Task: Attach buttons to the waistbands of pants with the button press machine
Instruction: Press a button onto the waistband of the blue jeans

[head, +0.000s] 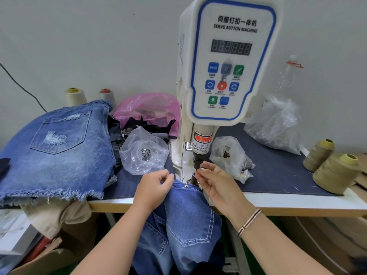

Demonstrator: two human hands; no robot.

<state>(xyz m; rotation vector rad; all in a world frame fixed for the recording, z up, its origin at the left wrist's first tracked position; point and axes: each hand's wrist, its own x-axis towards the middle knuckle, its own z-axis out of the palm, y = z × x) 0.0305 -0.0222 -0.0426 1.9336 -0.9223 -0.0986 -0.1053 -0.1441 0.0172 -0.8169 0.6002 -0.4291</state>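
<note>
The white servo button machine (230, 62) stands at the table's middle, its black press head (198, 162) pointing down over the lower die (193, 176). Blue denim pants (186, 213) hang over the front edge, the waistband lying by the die with a metal button (186, 186) set in it. My left hand (154, 190) grips the waistband left of the die. My right hand (215, 182) pinches a small part at the tip of the press head; the part itself is too small to make out.
A stack of denim shorts (55, 153) fills the left of the table. A clear bag of metal buttons (144, 151) lies left of the machine, another clear bag (230, 155) right of it, a pink bag (147, 108) behind. Thread cones (335, 171) stand at right.
</note>
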